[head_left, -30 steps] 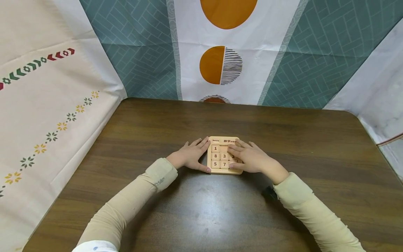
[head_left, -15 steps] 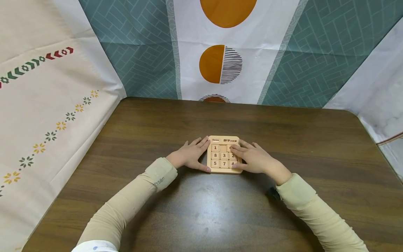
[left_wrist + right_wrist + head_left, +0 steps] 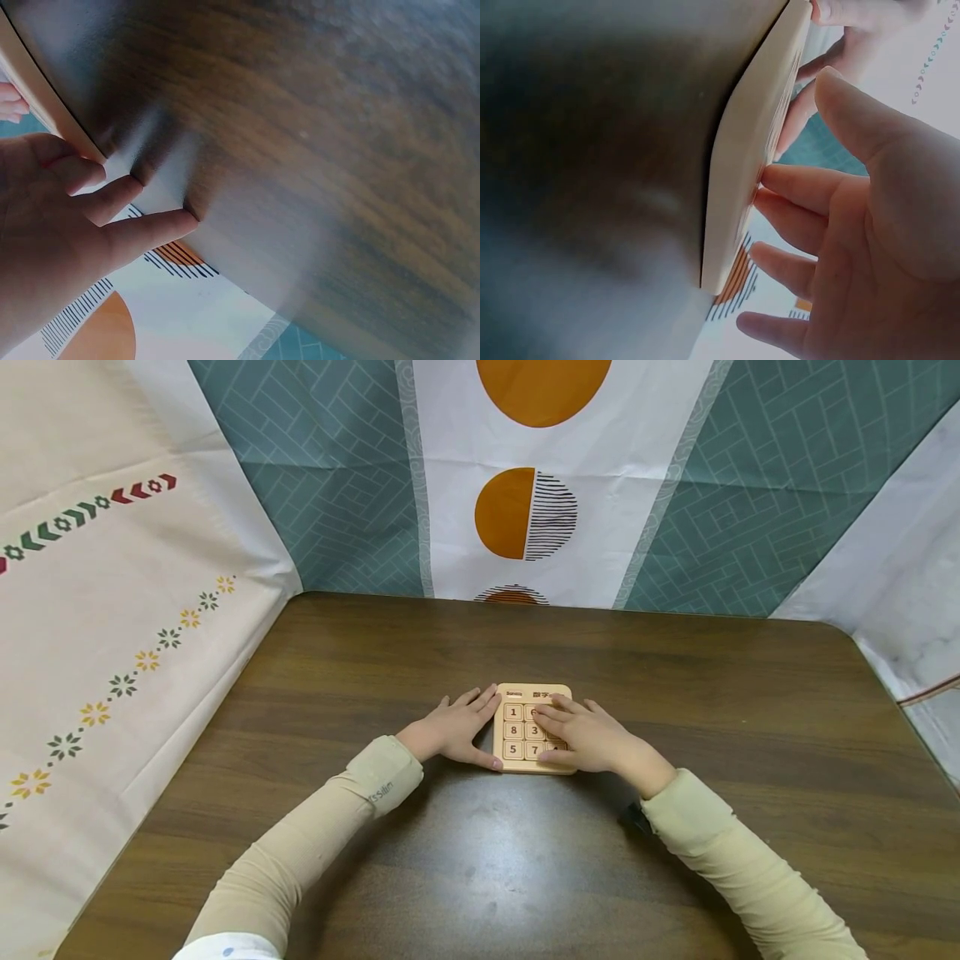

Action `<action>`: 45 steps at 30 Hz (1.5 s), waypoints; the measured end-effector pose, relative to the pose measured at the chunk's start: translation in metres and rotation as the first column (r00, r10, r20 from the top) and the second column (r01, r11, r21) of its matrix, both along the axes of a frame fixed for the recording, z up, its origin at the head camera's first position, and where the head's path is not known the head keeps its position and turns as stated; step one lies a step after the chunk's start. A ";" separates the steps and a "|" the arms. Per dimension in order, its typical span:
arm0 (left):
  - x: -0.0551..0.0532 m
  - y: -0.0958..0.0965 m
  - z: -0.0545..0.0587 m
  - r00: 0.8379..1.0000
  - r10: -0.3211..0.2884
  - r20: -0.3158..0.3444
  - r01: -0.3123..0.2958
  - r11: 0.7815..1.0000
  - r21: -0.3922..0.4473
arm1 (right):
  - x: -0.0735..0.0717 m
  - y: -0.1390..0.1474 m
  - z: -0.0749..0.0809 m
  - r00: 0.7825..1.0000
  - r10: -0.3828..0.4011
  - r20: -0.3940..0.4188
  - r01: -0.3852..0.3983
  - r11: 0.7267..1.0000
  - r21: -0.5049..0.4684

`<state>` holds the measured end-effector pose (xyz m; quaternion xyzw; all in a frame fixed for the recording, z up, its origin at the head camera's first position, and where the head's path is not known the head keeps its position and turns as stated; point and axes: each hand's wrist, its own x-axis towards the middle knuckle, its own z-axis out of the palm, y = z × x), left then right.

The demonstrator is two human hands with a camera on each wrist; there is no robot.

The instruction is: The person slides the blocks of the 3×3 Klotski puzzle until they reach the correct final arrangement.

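The board (image 3: 528, 687) is lying flat on the brown surface (image 3: 480, 877), just right of and below the centre of the head frame. Its left column is showing tiles 1 (image 3: 513, 712), 8 (image 3: 513, 730) and 5 (image 3: 513, 750) from top to bottom; tiles 3 (image 3: 533, 730) and 7 (image 3: 533, 750) are occupying the middle column. Another tile (image 3: 530, 712) is sitting beside tile 1, its mark partly covered. The left hand (image 3: 457, 731) is bracing the left edge of the board: its fingers are spreading apart, the thumb is resting at the lower left corner and other fingertips are lying along the upper left edge. The right hand (image 3: 600, 739) is extending over the right part of the board, hiding much of the right column. Its fingers are spreading and reaching out fairly straight; in the right wrist frame two fingertips are touching the face of the board, while the thumb is standing apart. Beige sleeves (image 3: 300, 835) are covering both forearms, and a dark object (image 3: 636, 819) is showing beside the right cuff. A teal and white backdrop (image 3: 450, 435) with orange circles is hanging across the top of the head frame; a cream cloth (image 3: 112, 635) is filling the left side.
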<state>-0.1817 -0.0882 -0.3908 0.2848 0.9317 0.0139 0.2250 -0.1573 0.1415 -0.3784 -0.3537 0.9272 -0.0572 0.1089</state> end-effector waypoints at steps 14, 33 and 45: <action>0.001 0.000 0.001 1.000 0.002 -0.001 -0.002 1.000 0.004 | 0.010 0.009 0.003 0.999 -0.013 -0.030 0.013 1.000 0.010; 0.000 0.000 0.003 1.000 0.002 -0.005 -0.002 1.000 0.029 | 0.023 0.021 0.002 0.999 -0.001 -0.039 0.002 1.000 0.015; 0.000 0.000 0.001 1.000 0.001 -0.004 -0.001 1.000 0.023 | 0.008 0.021 -0.002 0.999 -0.006 -0.036 0.007 1.000 0.005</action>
